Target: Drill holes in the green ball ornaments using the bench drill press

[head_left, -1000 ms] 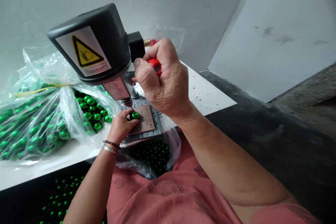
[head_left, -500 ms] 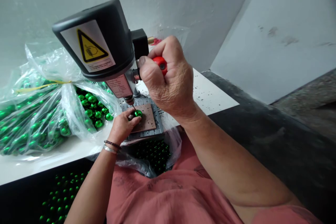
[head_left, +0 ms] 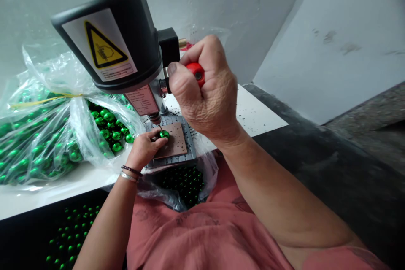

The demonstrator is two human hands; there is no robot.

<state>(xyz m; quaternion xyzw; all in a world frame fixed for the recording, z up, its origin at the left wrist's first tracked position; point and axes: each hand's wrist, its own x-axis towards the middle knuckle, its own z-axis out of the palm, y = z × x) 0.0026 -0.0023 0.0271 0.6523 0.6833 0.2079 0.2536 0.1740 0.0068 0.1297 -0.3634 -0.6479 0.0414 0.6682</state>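
Observation:
My left hand [head_left: 147, 145] is closed, thumb and fingers pinching a shiny green ball [head_left: 164, 134] on a square brown board [head_left: 175, 141]. Over the ball stands a small bench drill press [head_left: 107, 42] with a black head and a yellow warning label. Its thin bit [head_left: 160, 127] points down at the ball's top; whether it touches cannot be made out. Up at the drill's side, my right hand [head_left: 209, 97] is wrapped round the red-knobbed feed handle [head_left: 195, 73]. The board rests on the grey slotted base [head_left: 189, 139] of the drill.
A clear plastic bag [head_left: 44, 130] tied with a yellow band and full of green balls lies on the white table [head_left: 262, 116] at left. Dark chips dot the tabletop. Below the front edge, another plastic bag [head_left: 183, 181] holds more green balls.
The camera view has shifted slightly, so the drill head appears a little higher and further left. Left hand and ball appear slightly further left. Both hands keep their holds.

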